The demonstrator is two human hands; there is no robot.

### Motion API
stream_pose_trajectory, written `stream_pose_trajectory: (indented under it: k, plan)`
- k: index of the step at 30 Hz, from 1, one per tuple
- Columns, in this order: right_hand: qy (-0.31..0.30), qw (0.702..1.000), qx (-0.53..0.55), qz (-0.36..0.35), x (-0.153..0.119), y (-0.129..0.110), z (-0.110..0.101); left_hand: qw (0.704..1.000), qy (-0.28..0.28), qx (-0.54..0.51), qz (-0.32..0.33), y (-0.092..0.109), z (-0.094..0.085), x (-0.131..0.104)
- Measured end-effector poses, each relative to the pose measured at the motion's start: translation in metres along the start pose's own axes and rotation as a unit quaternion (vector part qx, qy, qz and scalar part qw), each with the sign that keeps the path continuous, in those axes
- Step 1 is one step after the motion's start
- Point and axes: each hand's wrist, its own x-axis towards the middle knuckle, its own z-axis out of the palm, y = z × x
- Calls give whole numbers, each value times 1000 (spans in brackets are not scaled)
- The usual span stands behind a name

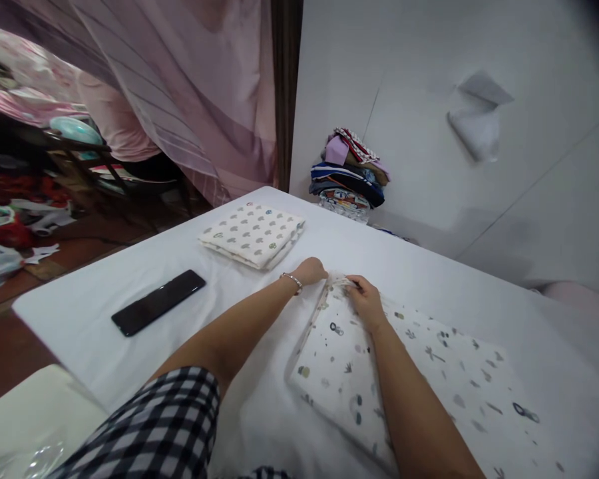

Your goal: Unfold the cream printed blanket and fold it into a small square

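A white cloth (337, 352) with small printed figures lies partly folded over itself on the white table (180, 253), its single layer spreading to the right. My left hand (310, 271) is closed at the far left corner of the folded part, the fingertips pinching the edge. My right hand (367, 301) grips the gathered far edge of the same cloth, a little to the right. Its fingers are bent around the fabric. Beyond my left hand, a folded white cloth with grey prints (254, 233) rests flat on the table.
A black phone (158, 303) lies at the table's left. Stacked folded clothes (349, 176) stand against the wall behind the far edge. A pink curtain (219, 86) hangs at the back left, with a seated person (117, 120) beyond it. A white stool (34, 419) is at lower left.
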Motion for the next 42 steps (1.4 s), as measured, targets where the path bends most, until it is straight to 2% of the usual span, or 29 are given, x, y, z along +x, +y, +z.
stream_pose_trajectory:
  k: [7,14,21,32,38,42]
  plan:
    - [23,999,28,29,0,-1,-2,1000,-22,-5,13,-6,10,-18]
    - [30,999,31,29,0,0,-5,1000,-16,19,5,1,19,-30]
    - [43,998,37,34,0,-4,-4,999,-18,34,-17,15,19,-33]
    - [37,997,54,32,0,8,-3,999,-2,31,-16,0,17,-32]
    - [25,998,41,28,0,5,-4,999,3,33,-10,1,19,-36]
    - [35,998,48,37,0,2,-4,999,-14,40,6,1,17,-42]
